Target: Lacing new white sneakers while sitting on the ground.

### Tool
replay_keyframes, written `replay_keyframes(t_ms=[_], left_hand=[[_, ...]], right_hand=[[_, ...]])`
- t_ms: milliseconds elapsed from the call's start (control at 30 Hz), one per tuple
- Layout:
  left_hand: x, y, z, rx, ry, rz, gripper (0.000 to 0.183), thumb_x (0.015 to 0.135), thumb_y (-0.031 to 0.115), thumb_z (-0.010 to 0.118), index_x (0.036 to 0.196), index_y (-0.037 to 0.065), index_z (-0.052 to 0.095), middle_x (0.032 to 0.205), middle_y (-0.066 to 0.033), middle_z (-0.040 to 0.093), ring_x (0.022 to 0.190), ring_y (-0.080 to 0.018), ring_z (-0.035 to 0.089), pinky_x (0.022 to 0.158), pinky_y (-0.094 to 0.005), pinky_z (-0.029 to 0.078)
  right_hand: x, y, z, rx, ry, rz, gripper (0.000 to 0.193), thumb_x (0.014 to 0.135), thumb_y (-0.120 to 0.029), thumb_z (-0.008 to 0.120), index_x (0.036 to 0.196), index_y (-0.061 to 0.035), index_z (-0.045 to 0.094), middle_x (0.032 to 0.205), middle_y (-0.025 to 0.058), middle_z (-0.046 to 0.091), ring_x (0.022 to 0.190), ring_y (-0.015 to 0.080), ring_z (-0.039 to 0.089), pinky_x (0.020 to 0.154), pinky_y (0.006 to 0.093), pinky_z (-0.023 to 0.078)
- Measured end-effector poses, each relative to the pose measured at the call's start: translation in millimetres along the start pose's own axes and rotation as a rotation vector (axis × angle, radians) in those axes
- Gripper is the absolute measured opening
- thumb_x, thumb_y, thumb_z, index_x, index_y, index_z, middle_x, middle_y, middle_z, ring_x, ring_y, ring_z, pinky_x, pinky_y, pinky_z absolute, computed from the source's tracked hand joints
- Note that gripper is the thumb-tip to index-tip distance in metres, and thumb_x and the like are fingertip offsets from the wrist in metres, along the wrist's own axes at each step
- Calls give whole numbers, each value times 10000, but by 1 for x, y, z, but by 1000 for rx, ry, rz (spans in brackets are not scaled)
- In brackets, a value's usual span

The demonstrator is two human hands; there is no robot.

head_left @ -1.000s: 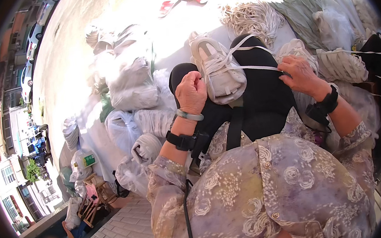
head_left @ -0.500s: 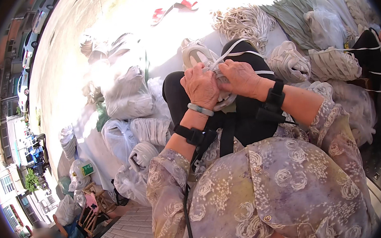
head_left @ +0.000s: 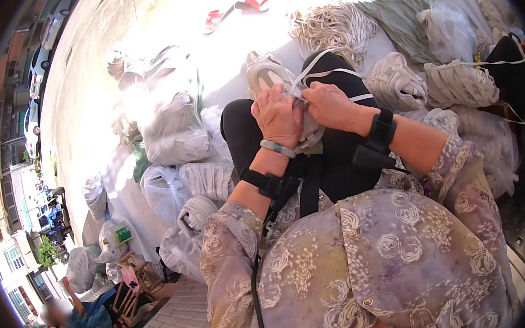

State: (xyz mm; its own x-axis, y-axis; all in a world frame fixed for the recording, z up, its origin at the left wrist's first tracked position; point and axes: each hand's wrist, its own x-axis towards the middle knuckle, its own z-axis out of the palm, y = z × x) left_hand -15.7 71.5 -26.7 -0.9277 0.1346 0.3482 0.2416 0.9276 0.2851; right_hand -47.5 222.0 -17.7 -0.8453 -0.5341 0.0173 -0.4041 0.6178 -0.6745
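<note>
A pale beige sneaker or shoe upper (head_left: 263, 69) is held between my knees, one end pointing away from me. My left hand (head_left: 278, 117) is closed over its left side and middle. On the other side, my right hand (head_left: 333, 106) pinches a white shoelace (head_left: 296, 88) at the shoe's opening with thumb and forefinger. Loose lace loops over my right knee in dark trousers. The fingers cover much of the shoe's middle, so the eyelets cannot be made out.
A heap of white laces (head_left: 335, 29) lies ahead. Rolled bundles of pale shoe uppers (head_left: 395, 83) sit to the right, and plastic-wrapped bundles (head_left: 172, 131) to the left. A red-and-white strip (head_left: 235, 10) lies farther off. Another person (head_left: 82, 317) sits at lower left by a wooden chair (head_left: 130, 288).
My right hand has shifted slightly and tugs at the lace, and the loop over my knee has changed shape. At lower left the other person has moved further into view, an arm raised.
</note>
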Motion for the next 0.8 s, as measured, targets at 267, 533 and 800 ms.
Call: replay_keyframes(t_ms=[267, 533, 800], left_hand=[[4, 3, 0, 61, 16, 47, 137, 679, 215, 648, 719, 83, 642, 1139, -111, 570, 1017, -286, 505, 866, -426, 347], [1, -1, -24, 63, 79, 171, 96, 680, 125, 611, 746, 54, 615, 1160, -127, 540, 1035, -315, 487, 893, -438, 336], [-114, -121, -105, 449, -193, -215, 117, 704, 124, 556, 755, 37, 616, 1157, -107, 534, 1056, -296, 475, 912, -437, 328]], right_hand=[[6, 10, 0, 98, -23, -106, 94, 692, -80, 549, 708, 13, 559, 770, 203, 570, 810, 367, 564, 727, 427, 459], [1, 3, -2, 219, 88, -17, 274, 663, -155, 584, 870, 21, 556, 809, 213, 587, 847, 374, 565, 767, 426, 450], [-9, 17, -5, 179, 12, 14, 441, 675, -223, 602, 1051, 3, 555, 915, 200, 577, 879, 357, 566, 803, 397, 444]])
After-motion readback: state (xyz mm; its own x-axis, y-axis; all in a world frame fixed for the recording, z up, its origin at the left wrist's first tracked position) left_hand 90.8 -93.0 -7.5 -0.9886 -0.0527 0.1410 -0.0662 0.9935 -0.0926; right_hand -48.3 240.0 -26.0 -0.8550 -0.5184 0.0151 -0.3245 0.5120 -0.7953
